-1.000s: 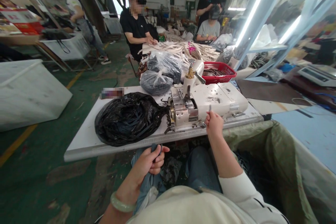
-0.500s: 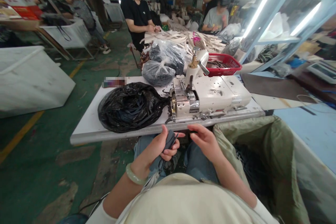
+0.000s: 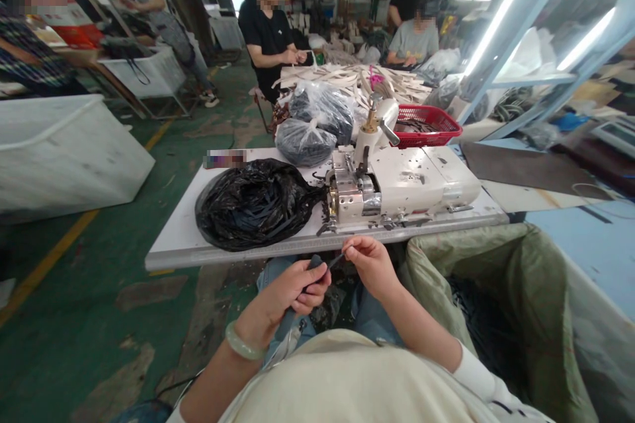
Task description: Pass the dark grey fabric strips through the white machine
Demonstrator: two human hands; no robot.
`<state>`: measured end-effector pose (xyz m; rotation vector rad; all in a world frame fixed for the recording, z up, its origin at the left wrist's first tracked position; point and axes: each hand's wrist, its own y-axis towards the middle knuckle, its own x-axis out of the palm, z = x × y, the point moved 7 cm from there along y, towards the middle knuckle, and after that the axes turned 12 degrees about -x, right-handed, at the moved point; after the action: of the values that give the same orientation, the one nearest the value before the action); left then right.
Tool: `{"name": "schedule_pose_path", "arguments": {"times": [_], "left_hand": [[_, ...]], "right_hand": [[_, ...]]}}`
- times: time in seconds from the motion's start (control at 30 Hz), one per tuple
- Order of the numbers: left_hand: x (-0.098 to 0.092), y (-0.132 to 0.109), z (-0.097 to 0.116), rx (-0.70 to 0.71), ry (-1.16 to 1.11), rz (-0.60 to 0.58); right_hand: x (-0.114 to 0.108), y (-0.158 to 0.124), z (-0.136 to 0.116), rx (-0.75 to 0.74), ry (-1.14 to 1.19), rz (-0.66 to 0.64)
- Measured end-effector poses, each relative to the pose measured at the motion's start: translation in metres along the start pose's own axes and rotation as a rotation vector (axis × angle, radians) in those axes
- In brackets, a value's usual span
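My left hand [image 3: 305, 284] is closed around a bundle of dark strips [image 3: 314, 263], held above my lap in front of the table edge. From that bundle one dark strip [image 3: 337, 261] sticks out to the right. Its far end is pinched between the fingertips of my right hand [image 3: 368, 264]. Beyond my hands, a white machine [image 3: 411, 178] with an upright post stands on the white table [image 3: 178, 238]. To its left lies a black plastic bag [image 3: 253, 205], open at the top with dark strips inside.
A green sack [image 3: 540, 277] holding dark scraps stands at my right, beside a blue tabletop [image 3: 585, 238]. Clear bags [image 3: 305, 142] of dark pieces and a red basket [image 3: 429, 125] sit behind the machine. A white bin [image 3: 74, 158] stands left; several people work beyond.
My right hand has closed from spread fingers to a pinch on the strip's end. My left hand has turned and wrapped further over the bundle. The view has shifted slightly.
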<state>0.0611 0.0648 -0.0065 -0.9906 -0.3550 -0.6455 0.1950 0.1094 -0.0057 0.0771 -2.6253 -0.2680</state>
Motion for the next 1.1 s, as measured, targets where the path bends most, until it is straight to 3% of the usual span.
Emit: {"name": "schedule_pose_path", "arguments": {"times": [0.27,0.5,0.67,0.87,1.1], "left_hand": [[0.006,-0.003,0.017,0.271,0.104,0.284],[0.005,-0.011,0.015,0.164,0.124,0.205],[-0.002,-0.008,0.016,0.153,0.09,0.222],[-0.007,0.005,0.008,0.081,0.061,0.219],[-0.029,0.001,0.005,0.106,-0.011,0.25]], "right_hand": [[0.022,-0.013,0.009,0.144,0.267,-0.084],[0.006,-0.005,0.016,0.154,0.364,0.025],[0.01,-0.004,0.021,0.204,0.42,0.008],[-0.005,0.03,0.012,0.145,0.244,0.051],[-0.01,0.043,0.002,0.289,0.153,0.045]]}}
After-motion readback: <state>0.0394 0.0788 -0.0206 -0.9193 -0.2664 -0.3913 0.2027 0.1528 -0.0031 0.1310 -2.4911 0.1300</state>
